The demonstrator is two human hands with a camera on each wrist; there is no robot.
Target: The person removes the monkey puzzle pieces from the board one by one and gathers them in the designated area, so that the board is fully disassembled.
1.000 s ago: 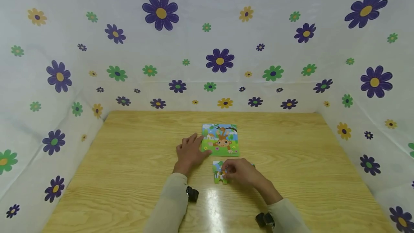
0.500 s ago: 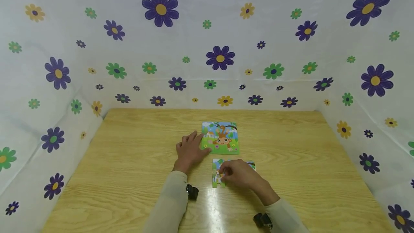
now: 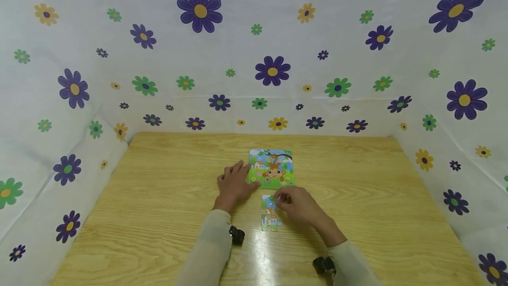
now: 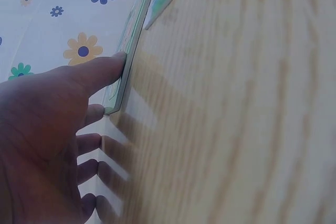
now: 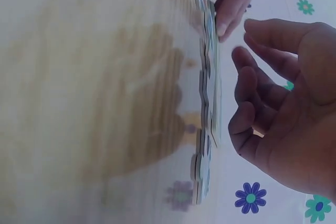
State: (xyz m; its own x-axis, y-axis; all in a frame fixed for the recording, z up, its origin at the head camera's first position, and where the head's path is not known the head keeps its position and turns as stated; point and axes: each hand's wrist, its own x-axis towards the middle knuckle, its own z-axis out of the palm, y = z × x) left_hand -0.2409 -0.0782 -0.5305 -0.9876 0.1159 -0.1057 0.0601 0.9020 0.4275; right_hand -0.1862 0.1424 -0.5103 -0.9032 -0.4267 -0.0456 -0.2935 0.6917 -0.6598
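Note:
A picture board [image 3: 271,169] with a monkey on it lies flat on the table. My left hand [image 3: 234,185] rests at its left edge, the thumb [image 4: 107,72] touching the near corner in the left wrist view and the other fingers spread. Nearer me lie joined jigsaw puzzle pieces, with a house piece [image 3: 269,221] below a tree-and-sky piece [image 3: 267,201]. My right hand [image 3: 297,204] hovers over their right side and hides the rest. In the right wrist view its fingers [image 5: 244,119] are loosely curled, nothing visible between them, apart from the row of puzzle pieces [image 5: 203,93].
The wooden table [image 3: 166,215] spreads around both hands. White cloth walls [image 3: 234,47] with printed flowers stand at the back and both sides. A black camera strap [image 3: 237,235] sits at the left wrist, another [image 3: 324,265] at the right.
My right hand has moved from the house piece up toward the tree-and-sky piece, uncovering more of the house piece. The left hand stays at the board's edge.

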